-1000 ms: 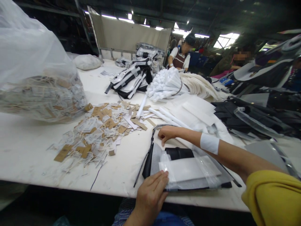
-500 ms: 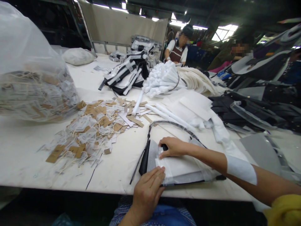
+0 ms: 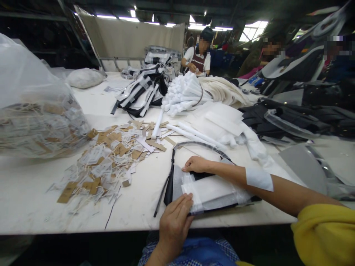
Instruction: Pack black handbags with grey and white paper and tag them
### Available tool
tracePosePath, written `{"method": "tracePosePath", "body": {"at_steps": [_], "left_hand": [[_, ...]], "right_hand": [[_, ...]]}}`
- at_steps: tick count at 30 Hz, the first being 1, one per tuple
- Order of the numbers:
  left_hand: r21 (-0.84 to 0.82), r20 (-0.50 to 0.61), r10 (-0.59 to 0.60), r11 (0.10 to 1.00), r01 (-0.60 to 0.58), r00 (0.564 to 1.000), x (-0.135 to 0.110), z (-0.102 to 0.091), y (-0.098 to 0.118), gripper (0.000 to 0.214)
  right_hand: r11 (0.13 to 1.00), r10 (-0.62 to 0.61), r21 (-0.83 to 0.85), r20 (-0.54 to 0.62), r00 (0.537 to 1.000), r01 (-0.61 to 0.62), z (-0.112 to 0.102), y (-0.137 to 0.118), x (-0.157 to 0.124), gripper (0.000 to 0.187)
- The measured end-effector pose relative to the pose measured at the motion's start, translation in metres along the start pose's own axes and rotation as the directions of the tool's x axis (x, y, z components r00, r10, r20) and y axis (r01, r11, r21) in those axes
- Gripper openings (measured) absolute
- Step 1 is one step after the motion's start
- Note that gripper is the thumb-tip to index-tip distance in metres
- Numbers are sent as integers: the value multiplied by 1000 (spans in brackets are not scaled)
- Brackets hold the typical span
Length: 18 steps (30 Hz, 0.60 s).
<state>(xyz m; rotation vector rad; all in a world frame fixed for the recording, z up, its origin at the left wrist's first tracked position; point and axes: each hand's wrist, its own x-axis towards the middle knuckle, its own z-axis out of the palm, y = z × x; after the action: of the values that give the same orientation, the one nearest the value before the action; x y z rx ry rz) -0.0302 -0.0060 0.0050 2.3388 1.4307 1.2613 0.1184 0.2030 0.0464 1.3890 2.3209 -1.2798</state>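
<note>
A black handbag [image 3: 168,186] with a thin arched strap [image 3: 198,143] lies near the table's front edge. Grey sheeting and a folded white wrap [image 3: 216,189] with clear film cover much of its face. My left hand [image 3: 176,221] rests on the lower left of the wrap, fingers stretched out flat and close together, thumb at the bag's front edge. At the bag's upper side, my right hand [image 3: 195,164] has its fingers pinched together by the grey sheet; what is between the fingertips is hidden. My right forearm crosses over the bag.
Loose string tags [image 3: 102,159] lie heaped at left beside a clear plastic sack [image 3: 44,125] of tags. White foam rolls [image 3: 183,92] and wrapped bags [image 3: 138,92] stand behind. Black goods [image 3: 277,120] lie at right. A co-worker [image 3: 198,59] stands across the table.
My right hand has moved slightly left and up off the wrap, and a black part of the bag shows beneath it. My left hand stays in place. The view has shifted a little.
</note>
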Motion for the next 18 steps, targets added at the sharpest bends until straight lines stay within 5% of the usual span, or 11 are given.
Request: {"method": "tracePosePath", "body": {"at_steps": [6, 10, 18], "left_hand": [[9, -17, 22, 1000, -22, 1000, 2, -1, 1, 30], [26, -33, 38, 999, -37, 999, 1, 1, 0, 31], [75, -29, 65, 995, -62, 997, 0, 3, -2, 31]], "right_hand": [[986, -132, -98, 24, 991, 134, -9, -9, -27, 59], [958, -186, -214, 42, 982, 190, -3, -7, -39, 105], [986, -56, -166, -221, 974, 19, 20, -6, -26, 45]]}}
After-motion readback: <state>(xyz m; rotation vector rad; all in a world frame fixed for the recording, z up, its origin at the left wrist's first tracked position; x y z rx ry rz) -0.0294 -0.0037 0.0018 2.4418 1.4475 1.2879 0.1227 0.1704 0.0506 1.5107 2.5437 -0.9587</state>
